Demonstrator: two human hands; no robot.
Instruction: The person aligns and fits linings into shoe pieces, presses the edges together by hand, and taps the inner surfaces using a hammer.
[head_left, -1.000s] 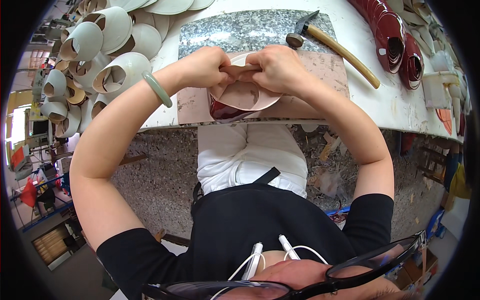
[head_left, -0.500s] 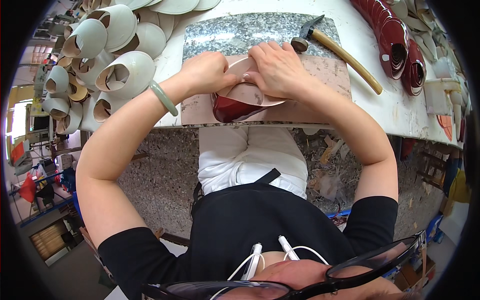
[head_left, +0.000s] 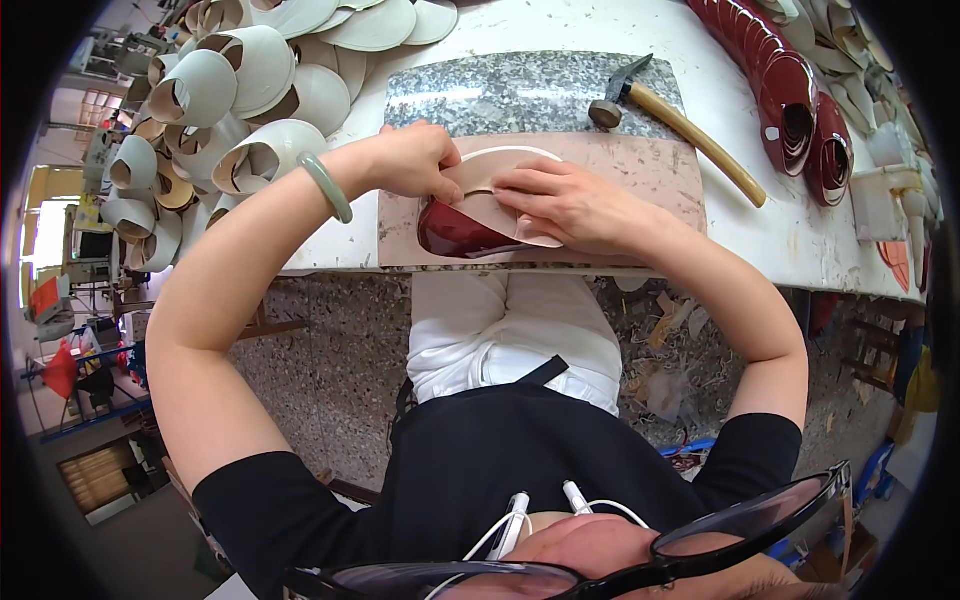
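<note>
Outwardly, the curved piece shines dark red, pale inside.

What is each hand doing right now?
Left hand: curled at the dark-red piece's left edge; grip unclear.
Right hand: open, laid on its beige side.

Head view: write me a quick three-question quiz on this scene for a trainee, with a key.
1. Where is the green bangle worn?
2. True or false: the wooden-handled hammer lies with neither hand on it.
3. What colour is the glossy part of the curved piece that the right hand rests on? A) white B) dark red C) blue

Key: 1. On the left wrist. 2. True. 3. B.
</note>
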